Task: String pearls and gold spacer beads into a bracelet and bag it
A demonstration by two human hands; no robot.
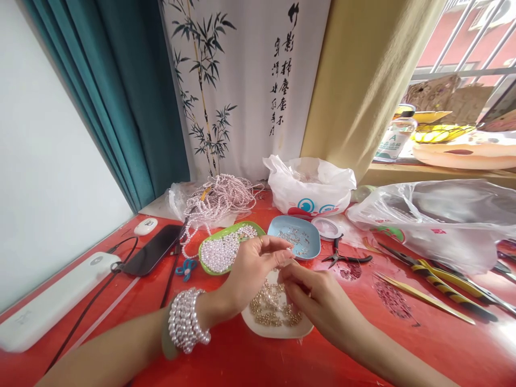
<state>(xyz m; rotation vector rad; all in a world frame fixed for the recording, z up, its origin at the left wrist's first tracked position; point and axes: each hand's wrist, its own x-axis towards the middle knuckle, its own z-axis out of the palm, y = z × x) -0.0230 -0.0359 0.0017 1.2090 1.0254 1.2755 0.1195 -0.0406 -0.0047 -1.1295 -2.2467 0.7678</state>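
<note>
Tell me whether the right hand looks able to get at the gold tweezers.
Probably yes: the tweezers lie uncovered on the table, with nothing standing between them and the right hand, though that hand is busy over the gold beads.

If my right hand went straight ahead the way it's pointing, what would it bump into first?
Probably your left hand, just ahead of your right hand, though the depth between them is unclear.

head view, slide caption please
Left hand and right hand close together above a pale dish of gold beads, near a green tray of white beads.
</note>
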